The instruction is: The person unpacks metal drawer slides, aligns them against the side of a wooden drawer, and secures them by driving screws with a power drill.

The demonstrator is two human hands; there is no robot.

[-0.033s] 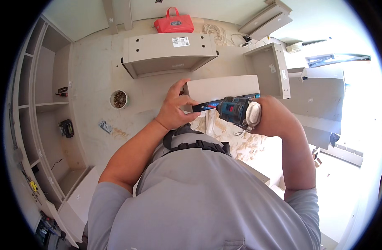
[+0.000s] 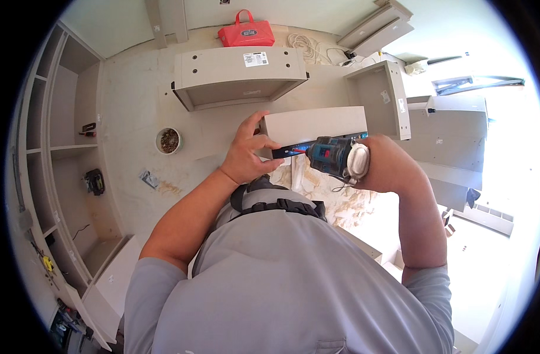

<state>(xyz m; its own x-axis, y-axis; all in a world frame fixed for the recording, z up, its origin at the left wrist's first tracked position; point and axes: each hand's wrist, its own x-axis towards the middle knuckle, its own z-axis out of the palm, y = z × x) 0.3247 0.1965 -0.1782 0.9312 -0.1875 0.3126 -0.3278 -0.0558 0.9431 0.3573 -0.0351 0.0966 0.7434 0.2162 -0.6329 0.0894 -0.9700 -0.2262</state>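
A long beige box-shaped piece (image 2: 314, 125), perhaps a drawer, is in front of my waist. A dark metal rail (image 2: 279, 152) runs along its near side. With thumb and fingers, my left hand (image 2: 250, 152) grips the piece's left end by the rail. My right hand (image 2: 376, 165) is closed round a blue and black cordless drill (image 2: 329, 156), its grip mostly hidden by the hand. The drill's red-tipped bit points left, at the rail near my left fingers. Whether the tip touches a screw is too small to tell.
Beyond the piece stands a beige cabinet box (image 2: 234, 65), with a red bag (image 2: 246, 34) behind it. A white bucket of small hardware (image 2: 169, 141) is on the floor at left. Tall open shelving (image 2: 75, 147) lines the left side; more cabinet parts (image 2: 379, 97) stand at right.
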